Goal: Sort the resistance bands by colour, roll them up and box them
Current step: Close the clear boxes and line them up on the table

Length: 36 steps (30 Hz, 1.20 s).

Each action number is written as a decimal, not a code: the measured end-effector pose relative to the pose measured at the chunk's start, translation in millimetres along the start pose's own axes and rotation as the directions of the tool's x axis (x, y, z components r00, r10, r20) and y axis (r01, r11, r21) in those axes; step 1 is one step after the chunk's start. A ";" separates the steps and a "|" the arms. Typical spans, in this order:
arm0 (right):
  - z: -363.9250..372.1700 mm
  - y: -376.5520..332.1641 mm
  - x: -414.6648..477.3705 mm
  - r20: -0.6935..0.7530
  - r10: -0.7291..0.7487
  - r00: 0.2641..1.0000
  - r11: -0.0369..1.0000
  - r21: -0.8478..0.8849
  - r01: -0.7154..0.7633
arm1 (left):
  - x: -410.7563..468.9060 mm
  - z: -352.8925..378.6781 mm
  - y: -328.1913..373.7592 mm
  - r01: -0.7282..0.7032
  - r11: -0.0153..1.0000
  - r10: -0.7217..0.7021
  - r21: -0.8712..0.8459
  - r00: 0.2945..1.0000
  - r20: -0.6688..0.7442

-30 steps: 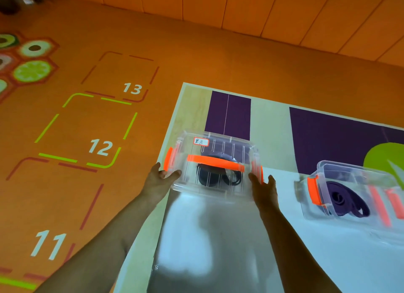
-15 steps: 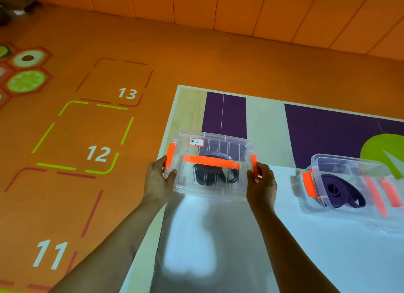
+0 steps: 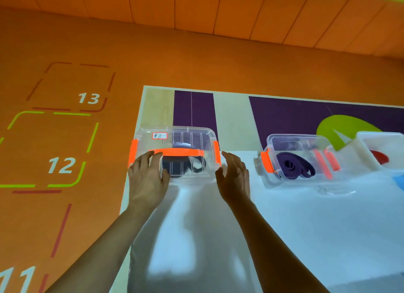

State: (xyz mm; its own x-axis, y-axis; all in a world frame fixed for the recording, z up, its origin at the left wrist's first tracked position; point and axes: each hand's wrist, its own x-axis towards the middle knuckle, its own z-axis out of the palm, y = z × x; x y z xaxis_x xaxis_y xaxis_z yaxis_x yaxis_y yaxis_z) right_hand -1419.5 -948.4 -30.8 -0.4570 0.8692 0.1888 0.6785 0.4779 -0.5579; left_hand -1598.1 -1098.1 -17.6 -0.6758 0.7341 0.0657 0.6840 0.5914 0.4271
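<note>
Neither hand grips anything: the left hand (image 3: 146, 179) lies with spread fingers on the lid, fingertips at the orange handle (image 3: 179, 152), while the right hand (image 3: 235, 179) stands open, fingers straight, just beside the right latch — touching or not, I cannot tell. On the white surface (image 3: 306, 227), the clear box (image 3: 175, 137) sits at its far left corner, and a second box (image 3: 299, 144) sits further right along the far edge. Inside them lie a black band (image 3: 181, 170) and a purple band (image 3: 293, 166). A small label (image 3: 159, 136) marks the first lid.

Clear glossy plastic box (image 3: 175, 139), orange plastic latches (image 3: 133, 151), glossy white tabletop (image 3: 306, 227)
</note>
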 end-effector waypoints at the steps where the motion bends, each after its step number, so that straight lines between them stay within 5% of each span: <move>1: -5.8 3.8 -1.6 0.000 0.002 1.000 1.000 -0.007 -0.002 | -2.5 1.3 10.5 -0.022 1.000 0.022 -0.009 1.000 0.010; 8: -50.7 57.0 -3.8 -0.014 -0.014 1.000 0.999 -0.038 0.013 | -22.3 22.4 88.8 -0.174 0.984 0.174 -0.018 0.985 -0.009; 18: -129.4 187.8 6.3 0.027 -0.042 0.999 0.999 0.028 0.041 | -67.3 98.0 222.2 -0.200 0.980 0.200 -0.008 0.979 -0.048; 23: -160.4 260.7 0.8 -0.041 -0.063 0.997 0.998 0.022 0.064 | -93.5 144.3 289.1 -0.248 0.969 0.248 -0.014 0.966 0.077; 27: -183.2 321.8 -8.3 -0.070 0.058 0.996 0.997 0.052 -0.055 | -99.3 172.4 333.6 -0.293 0.956 0.286 0.026 0.947 0.147; 31: -203.8 380.0 -6.8 0.216 0.303 0.928 0.951 -0.139 -0.278 | -91.9 192.5 357.2 -0.324 0.941 0.294 0.094 0.925 0.242; 36: -221.8 417.0 18.4 0.491 0.394 0.777 0.908 -0.340 -0.246 | -92.0 202.0 364.7 -0.318 0.936 0.268 0.148 0.921 0.281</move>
State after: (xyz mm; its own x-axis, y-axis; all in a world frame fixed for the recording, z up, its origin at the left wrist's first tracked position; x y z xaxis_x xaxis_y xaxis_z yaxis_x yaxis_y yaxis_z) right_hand -1017.3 -705.0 -80.7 -0.3698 0.8014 -0.4701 0.9239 0.2634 -0.2776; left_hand -1231.1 -882.6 -50.0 -0.3618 0.9290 -0.0783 0.8961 0.3697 0.2456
